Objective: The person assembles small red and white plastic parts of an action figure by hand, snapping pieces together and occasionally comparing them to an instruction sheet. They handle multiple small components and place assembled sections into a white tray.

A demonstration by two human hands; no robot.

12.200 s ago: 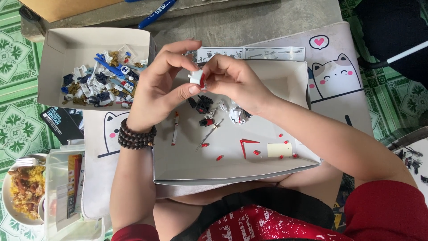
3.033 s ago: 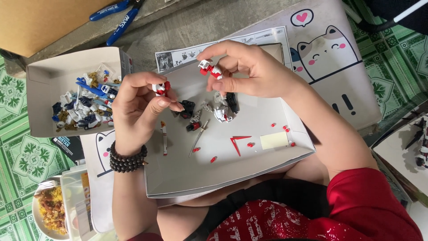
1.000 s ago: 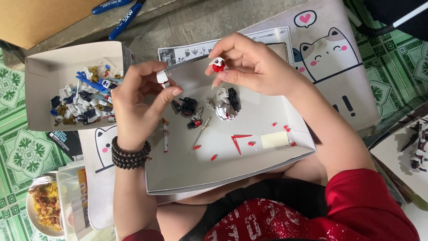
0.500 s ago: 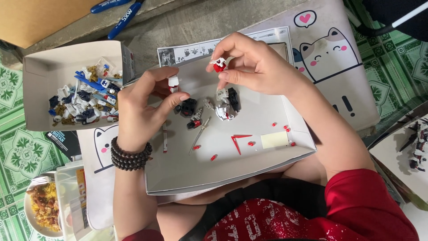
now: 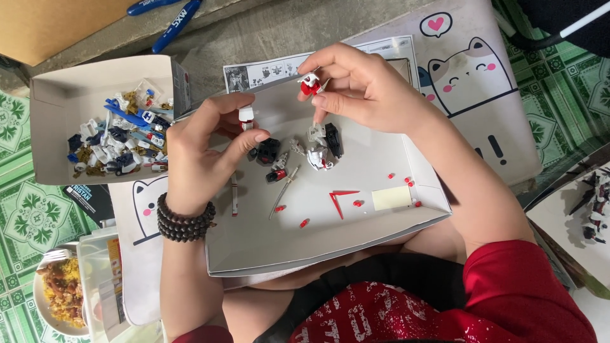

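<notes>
My left hand, with a dark bead bracelet on the wrist, pinches a small white and red model part between thumb and fingers. A small red and white piece sits in the fingertips of my right hand. Both hands hover over a shallow grey cardboard tray resting on my lap. On the tray lie black, white and red model parts, a thin rod, a red V-shaped piece and several tiny red bits.
An open white box of loose blue, white and gold parts stands at the left. A printed instruction sheet lies behind the tray on a cat-print mat. Blue pens lie at the top. A plate of rice sits bottom left.
My left hand has turned its white and red part and brought it closer to the tray's middle. My right hand has kept its red and white piece raised in about the same place.
</notes>
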